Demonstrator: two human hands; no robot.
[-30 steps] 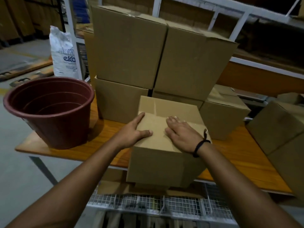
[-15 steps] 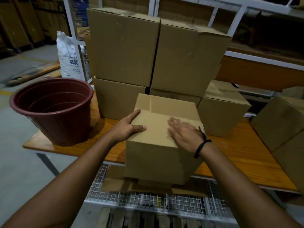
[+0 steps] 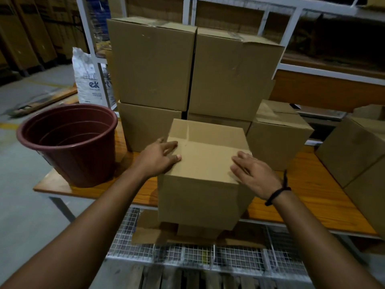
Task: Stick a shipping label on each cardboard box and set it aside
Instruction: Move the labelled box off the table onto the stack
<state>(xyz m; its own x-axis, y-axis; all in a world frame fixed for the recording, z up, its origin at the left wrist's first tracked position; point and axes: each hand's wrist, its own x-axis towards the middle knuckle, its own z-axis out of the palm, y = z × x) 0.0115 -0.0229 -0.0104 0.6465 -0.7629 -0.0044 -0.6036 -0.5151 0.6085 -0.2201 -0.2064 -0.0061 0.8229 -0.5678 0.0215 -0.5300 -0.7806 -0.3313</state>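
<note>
The small cardboard box (image 3: 205, 163) sat at the front edge of the table (image 3: 312, 197), right in front of the big stack of boxes (image 3: 152, 63) and near the brown bucket (image 3: 68, 142). Two open hands lay flat on its top, the left hand (image 3: 159, 158) at the left edge and the right hand (image 3: 255, 174) at the right edge, most likely to keep it steady or slide it. No label showed on the top, so the sticking step was probably not done yet.
</note>
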